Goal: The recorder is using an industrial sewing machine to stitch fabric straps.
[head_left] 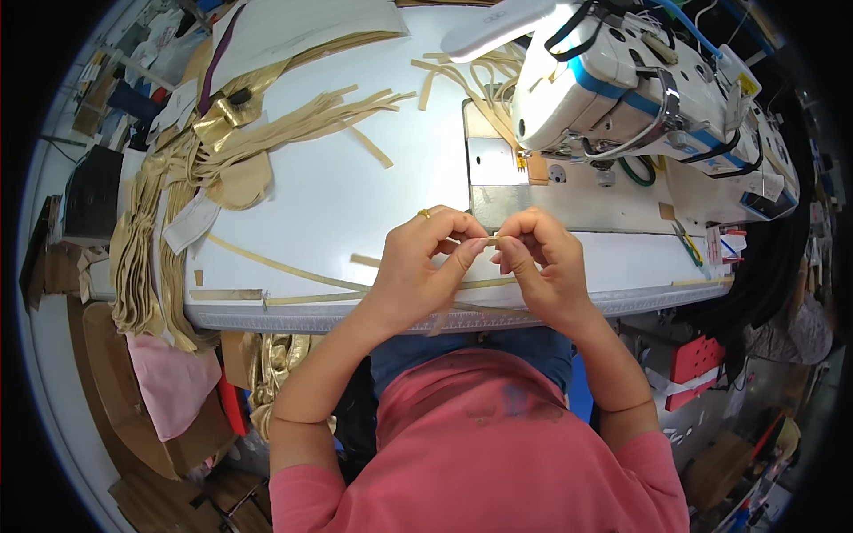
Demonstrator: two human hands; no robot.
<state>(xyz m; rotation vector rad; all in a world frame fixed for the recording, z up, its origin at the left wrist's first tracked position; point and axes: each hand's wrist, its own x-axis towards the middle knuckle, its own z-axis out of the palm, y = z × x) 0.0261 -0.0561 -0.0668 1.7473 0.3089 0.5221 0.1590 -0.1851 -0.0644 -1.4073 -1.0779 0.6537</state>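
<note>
My left hand (426, 266) and my right hand (542, 266) meet above the table's front edge, both pinching a narrow beige strip (493, 240) between thumb and fingers; its end is mostly hidden by my fingertips. Long thin pale strips (267, 265) lie on the white tabletop (338, 195) under and left of my hands. A clear ruler edge (355, 322) runs along the front. Just beyond my hands is the sewing machine's metal plate (498, 204), with several tan strips (453, 75) draped behind and beside the needle area.
The white sewing machine (569, 98) fills the back right. Scissors (689, 244) lie at the right. Tan and gold cut pieces (240, 173) pile at the left, below pale sheets (302, 31). A cardboard box with pink cloth (173, 382) stands below left, a red perforated bin (684, 373) below right.
</note>
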